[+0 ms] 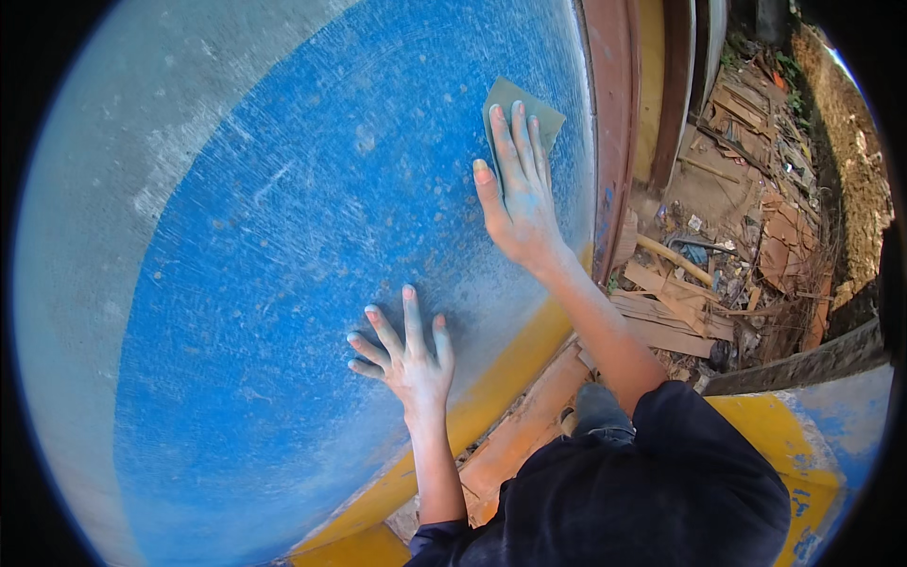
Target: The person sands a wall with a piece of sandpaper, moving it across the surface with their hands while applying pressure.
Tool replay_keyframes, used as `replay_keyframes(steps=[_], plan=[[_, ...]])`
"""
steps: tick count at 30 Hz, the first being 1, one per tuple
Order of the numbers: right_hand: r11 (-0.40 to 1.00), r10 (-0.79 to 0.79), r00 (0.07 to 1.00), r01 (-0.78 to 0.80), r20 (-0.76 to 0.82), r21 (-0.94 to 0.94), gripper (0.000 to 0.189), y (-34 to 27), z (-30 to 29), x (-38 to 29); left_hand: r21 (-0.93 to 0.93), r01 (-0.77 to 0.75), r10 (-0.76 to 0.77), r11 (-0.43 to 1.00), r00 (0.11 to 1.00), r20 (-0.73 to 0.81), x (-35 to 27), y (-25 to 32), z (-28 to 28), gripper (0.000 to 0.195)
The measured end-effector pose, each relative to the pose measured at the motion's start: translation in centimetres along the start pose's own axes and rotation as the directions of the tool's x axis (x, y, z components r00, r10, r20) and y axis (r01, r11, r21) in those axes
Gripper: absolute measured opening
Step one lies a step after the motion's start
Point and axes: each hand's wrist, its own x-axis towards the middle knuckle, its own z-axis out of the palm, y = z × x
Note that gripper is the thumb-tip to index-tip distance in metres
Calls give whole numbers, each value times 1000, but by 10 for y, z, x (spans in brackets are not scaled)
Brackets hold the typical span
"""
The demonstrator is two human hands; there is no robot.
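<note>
A wall painted blue (pixel 283 262), with a grey area at its upper left, fills the left and middle of the view; its blue face is scratched and dusty. Flat under the fingers of my right hand (pixel 519 188) lies a sheet of grey-green sandpaper (pixel 549 113), pressed against the wall near its right edge. My left hand (pixel 418 361) rests on the lower part of the blue face with its fingers spread, holding nothing. Pale dust coats both hands.
A yellow band (pixel 496 361) runs along the wall's foot. At the right edge stands a reddish-brown frame (pixel 615 127). Beyond it, broken boards (pixel 673 333), a pole (pixel 677 260) and rubble cover the ground. A low wall painted yellow and blue (pixel 772 432) is at the lower right.
</note>
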Motion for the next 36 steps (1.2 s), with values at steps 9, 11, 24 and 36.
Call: replay_keyframes(steps=[9, 11, 24, 36], plan=[[988, 149, 977, -154, 151, 23, 61, 32, 6, -49, -23, 83, -82, 996, 995, 58, -6, 6, 8, 61], [968, 207, 978, -210, 40, 135, 61, 42, -4, -11, -46, 113, -109, 992, 990, 93, -4, 12, 7, 64], [406, 762, 498, -865, 413, 295, 76, 93, 47, -199, -123, 184, -148, 975, 955, 259, 9, 57, 12, 72], [-256, 806, 31, -882, 591, 395, 76, 205, 48, -205, -143, 122, -56, 982, 916, 397, 35, 116, 17, 70]])
